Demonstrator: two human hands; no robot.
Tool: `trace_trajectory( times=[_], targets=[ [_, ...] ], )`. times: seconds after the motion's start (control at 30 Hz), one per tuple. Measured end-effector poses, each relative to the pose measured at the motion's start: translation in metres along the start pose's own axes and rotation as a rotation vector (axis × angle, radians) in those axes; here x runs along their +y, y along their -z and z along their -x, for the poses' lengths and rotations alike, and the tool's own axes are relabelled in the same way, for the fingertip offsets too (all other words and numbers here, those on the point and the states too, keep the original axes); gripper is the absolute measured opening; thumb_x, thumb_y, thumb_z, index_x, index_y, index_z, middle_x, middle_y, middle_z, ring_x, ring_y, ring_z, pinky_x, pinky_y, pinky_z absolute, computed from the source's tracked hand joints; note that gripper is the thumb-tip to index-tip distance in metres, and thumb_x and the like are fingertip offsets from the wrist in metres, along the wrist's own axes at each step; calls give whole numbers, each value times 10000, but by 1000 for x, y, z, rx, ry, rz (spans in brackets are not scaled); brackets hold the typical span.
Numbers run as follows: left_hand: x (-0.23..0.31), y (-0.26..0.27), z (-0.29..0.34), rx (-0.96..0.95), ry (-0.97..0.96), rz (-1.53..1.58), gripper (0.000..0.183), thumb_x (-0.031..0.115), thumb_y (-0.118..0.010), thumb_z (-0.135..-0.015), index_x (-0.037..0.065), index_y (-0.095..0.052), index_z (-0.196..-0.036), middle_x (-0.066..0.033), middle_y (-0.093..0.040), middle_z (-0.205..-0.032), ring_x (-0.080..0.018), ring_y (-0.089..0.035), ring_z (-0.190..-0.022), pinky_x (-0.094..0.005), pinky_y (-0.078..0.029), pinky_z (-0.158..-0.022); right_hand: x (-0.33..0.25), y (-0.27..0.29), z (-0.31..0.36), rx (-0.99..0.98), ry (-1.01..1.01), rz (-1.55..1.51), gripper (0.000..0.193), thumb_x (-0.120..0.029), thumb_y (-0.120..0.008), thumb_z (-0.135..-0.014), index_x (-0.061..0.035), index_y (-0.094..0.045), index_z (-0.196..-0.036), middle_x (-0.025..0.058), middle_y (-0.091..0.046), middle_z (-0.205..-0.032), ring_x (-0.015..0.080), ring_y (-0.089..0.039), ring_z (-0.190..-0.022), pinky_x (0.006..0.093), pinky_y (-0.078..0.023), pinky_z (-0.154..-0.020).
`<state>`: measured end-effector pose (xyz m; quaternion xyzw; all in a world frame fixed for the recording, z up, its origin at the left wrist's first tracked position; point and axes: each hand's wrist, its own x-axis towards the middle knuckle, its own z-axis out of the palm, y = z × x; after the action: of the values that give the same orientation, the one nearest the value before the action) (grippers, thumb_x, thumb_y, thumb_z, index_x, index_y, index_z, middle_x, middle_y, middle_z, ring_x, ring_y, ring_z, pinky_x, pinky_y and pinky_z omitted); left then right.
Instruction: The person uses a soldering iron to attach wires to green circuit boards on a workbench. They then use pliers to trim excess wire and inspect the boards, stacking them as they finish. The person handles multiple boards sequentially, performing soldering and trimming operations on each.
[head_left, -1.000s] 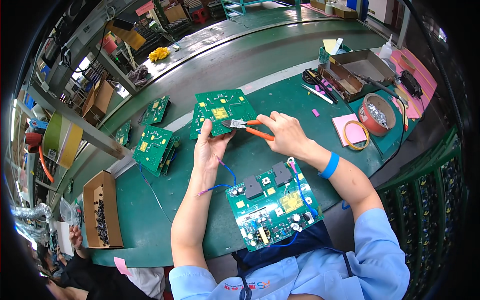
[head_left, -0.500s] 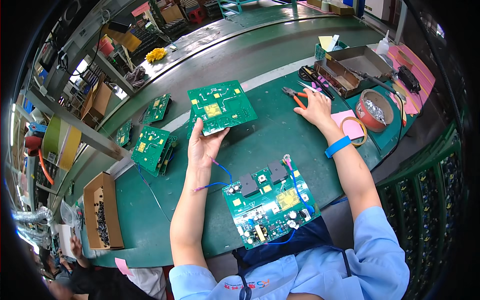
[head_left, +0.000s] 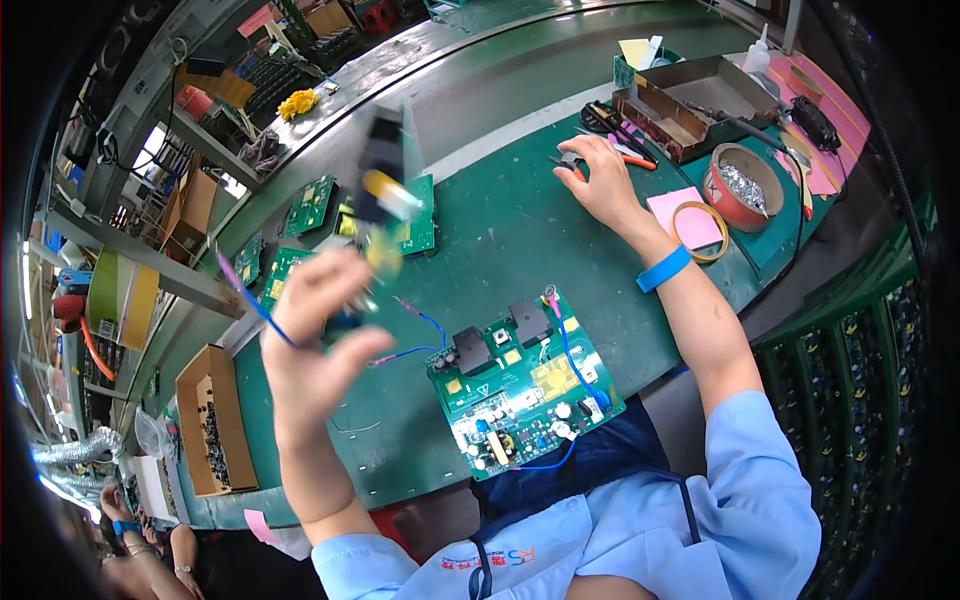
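My left hand [head_left: 315, 325] is raised over the left of the table, closed on a circuit board [head_left: 380, 190] that is tilted almost edge-on and smeared by motion. A blue wire [head_left: 250, 295] with a pink end sticks out beside that hand. To the right, the fingers of my right hand [head_left: 605, 190] curl round orange-handled pliers [head_left: 637, 161] lying on the green mat; the hand partly hides them. A green circuit board [head_left: 525, 375] with black blocks, yellow patches and blue wires lies component side up in front of me at the table's near edge.
More green boards [head_left: 310, 205] stand at the left, one [head_left: 422, 215] behind the held board. A cardboard box [head_left: 215, 425] of small black parts is at far left. Right: metal tray [head_left: 700, 105], soldering iron [head_left: 735, 125], red bowl [head_left: 745, 190], tape roll [head_left: 700, 232]. Another person's hands show lower left.
My left hand has swung left and turned the board from flat-facing to nearly edge-on. My right hand has moved left over the pliers. The view has shifted slightly.
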<state>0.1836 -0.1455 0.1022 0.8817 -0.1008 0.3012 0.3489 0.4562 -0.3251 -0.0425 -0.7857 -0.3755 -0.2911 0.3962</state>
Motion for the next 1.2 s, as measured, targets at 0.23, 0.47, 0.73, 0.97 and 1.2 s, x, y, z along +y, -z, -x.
trace_trajectory(
  times=[0.23,0.47,0.73,0.97,1.2],
  targets=[
    [66,-25,40,-344,-109,-222,413,141,-744,-487,51,-593,-861,-91,-556,-827,-296,-517,-810,-411,-424,-733,-4,-4,3,-98,-59,-119,242,-186,-603,-697,-41,-563,-887,116,-544,-936,273,-472,-936,358,-360,-810],
    [71,-43,57,-494,-151,-326,462,176,-726,-481,78,-582,-909,-93,-515,-891,-258,-517,-819,-337,-438,-683,-16,-7,5,-158,-36,-137,229,-192,-593,-708,-46,-563,-883,116,-557,-943,287,-463,-975,369,-351,-837],
    [51,1,51,-228,61,-29,667,474,-703,-491,10,-564,-950,-179,-530,-985,-305,-512,-925,-366,-397,-794,-18,-4,6,-199,-46,-179,210,-172,-588,-708,-32,-569,-863,130,-569,-932,307,-488,-955,378,-359,-840],
    [71,-22,49,-464,-49,-379,622,390,-733,-466,47,-552,-951,-100,-507,-874,-265,-505,-761,-350,-396,-660,-67,32,-7,-674,-227,-1090,269,-156,-572,-755,-8,-547,-978,76,-573,-932,145,-526,-897,281,-408,-801],
    [71,-30,57,-447,1,-408,628,242,-754,-455,14,-517,-989,-119,-514,-876,-267,-502,-756,-345,-402,-663,-90,61,-7,-1015,88,-1052,317,-160,-578,-737,-9,-538,-1013,83,-568,-941,147,-524,-883,286,-404,-808]
  ],
)
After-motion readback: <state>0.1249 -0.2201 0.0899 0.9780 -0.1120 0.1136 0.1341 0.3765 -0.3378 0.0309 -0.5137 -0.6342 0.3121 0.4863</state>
